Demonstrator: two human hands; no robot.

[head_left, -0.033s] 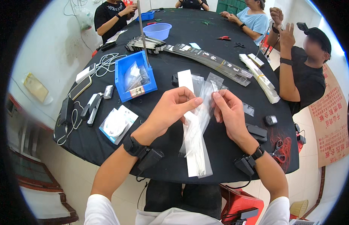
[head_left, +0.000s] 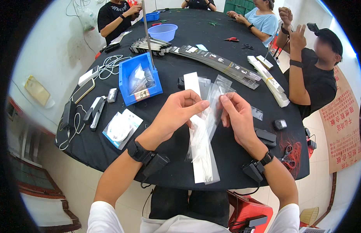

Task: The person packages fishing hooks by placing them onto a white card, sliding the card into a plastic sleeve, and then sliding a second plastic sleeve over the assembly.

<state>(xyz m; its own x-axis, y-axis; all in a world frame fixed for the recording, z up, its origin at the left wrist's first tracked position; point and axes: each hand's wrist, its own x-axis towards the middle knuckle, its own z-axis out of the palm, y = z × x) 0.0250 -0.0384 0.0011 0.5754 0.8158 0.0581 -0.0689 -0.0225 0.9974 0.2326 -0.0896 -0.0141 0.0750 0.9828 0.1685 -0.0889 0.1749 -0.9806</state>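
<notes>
Both of my hands work over the near edge of the table. My left hand point(head_left: 180, 110) is closed in a pinch at the left edge of a long clear plastic sleeve point(head_left: 221, 83). My right hand point(head_left: 239, 116) pinches the same sleeve near its upper end, thumb and fingers pressed together. The sleeve slants down to the left between them, and thin whitish strands show near its lower part. Under it lies a long white card strip point(head_left: 192, 82), with more clear sleeves point(head_left: 214, 171) around it.
At left stand a blue bin point(head_left: 126, 83) of clear packets, a stapler point(head_left: 97, 112) and a white packet point(head_left: 122, 128). Beyond lie banded dark strips point(head_left: 227, 68) and white strips point(head_left: 271, 83). Scissors point(head_left: 288, 152) rest by red threads point(head_left: 295, 163). A co-worker point(head_left: 316, 73) sits at right.
</notes>
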